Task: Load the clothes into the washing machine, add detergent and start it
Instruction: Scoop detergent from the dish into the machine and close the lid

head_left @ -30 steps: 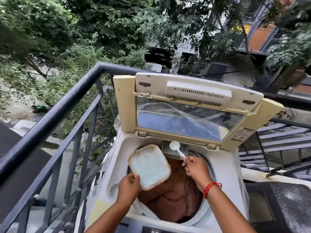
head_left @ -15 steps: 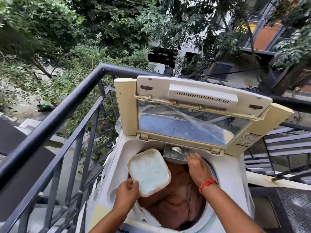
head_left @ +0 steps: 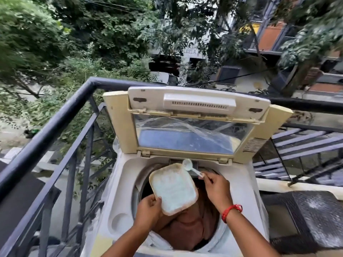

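Pointing up-left: spoon [head_left: 191, 167], R hand [head_left: 215, 186] pinching.

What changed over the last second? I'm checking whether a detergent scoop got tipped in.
The right hand reached the small white plastic spoon into the dispenser slot behind the drum, then drew it back beside the square cream container. The left hand still holds that container; brown clothes stay inside.

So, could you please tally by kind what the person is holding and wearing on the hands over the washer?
Detergent containers: 1, the square tub held in the left hand
Scoops: 1, the white spoon pinched by the right hand
Wrist threads: 1, red
Total: 3
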Demonstrator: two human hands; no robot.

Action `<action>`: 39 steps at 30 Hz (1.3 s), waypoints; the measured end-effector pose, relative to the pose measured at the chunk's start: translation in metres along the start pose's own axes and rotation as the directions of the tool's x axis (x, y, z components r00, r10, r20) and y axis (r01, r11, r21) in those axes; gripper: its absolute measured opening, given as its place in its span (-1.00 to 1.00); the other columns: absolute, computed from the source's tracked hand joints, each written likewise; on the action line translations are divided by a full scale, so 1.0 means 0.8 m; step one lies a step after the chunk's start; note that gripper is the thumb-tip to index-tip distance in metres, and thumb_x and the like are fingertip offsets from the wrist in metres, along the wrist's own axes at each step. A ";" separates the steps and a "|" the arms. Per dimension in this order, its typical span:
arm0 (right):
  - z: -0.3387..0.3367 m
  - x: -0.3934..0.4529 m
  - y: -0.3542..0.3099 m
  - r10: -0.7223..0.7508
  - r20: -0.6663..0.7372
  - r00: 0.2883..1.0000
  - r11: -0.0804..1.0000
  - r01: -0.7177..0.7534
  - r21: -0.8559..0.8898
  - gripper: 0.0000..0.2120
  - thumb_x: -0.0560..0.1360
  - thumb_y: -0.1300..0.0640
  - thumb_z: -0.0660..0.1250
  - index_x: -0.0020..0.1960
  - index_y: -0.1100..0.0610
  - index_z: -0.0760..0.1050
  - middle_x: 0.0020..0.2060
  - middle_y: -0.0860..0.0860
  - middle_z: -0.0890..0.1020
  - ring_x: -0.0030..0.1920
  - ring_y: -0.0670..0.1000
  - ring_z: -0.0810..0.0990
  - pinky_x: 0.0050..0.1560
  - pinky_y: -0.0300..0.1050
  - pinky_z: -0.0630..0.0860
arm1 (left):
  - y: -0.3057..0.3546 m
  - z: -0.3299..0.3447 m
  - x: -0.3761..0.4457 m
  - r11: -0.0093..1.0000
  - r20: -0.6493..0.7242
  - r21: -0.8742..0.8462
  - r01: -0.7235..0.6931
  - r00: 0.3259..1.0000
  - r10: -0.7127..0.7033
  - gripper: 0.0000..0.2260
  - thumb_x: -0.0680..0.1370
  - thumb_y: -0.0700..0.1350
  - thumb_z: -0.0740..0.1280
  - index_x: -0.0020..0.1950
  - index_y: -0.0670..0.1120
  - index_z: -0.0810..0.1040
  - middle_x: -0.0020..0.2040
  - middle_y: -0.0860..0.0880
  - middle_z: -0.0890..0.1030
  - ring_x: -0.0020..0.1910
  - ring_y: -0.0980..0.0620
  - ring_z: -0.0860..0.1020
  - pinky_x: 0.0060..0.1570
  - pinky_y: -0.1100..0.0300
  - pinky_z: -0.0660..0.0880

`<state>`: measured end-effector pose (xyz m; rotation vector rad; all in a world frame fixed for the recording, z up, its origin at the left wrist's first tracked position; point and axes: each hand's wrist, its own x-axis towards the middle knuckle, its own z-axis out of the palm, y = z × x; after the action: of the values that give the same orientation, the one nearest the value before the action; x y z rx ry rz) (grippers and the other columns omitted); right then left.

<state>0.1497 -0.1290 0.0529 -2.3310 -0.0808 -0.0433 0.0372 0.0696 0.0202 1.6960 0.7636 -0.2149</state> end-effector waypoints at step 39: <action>-0.294 -0.136 0.577 0.967 -0.124 0.222 0.171 -0.206 0.964 -0.68 0.46 0.40 0.40 0.21 0.32 0.54 -0.15 0.11 0.68 -0.33 -0.12 0.65 -0.34 -0.36 0.57 | 0.083 0.750 -0.018 0.896 0.643 0.389 -0.215 0.759 -0.097 -0.91 0.51 -0.14 0.45 -0.12 -0.16 0.64 -0.21 -0.17 0.68 -0.28 -0.12 0.69 -0.27 -0.04 0.67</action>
<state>0.0730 -0.6219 -0.1244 -0.9320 1.2537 -0.4551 0.2178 -0.4966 -0.0867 1.8851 0.1210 -0.9490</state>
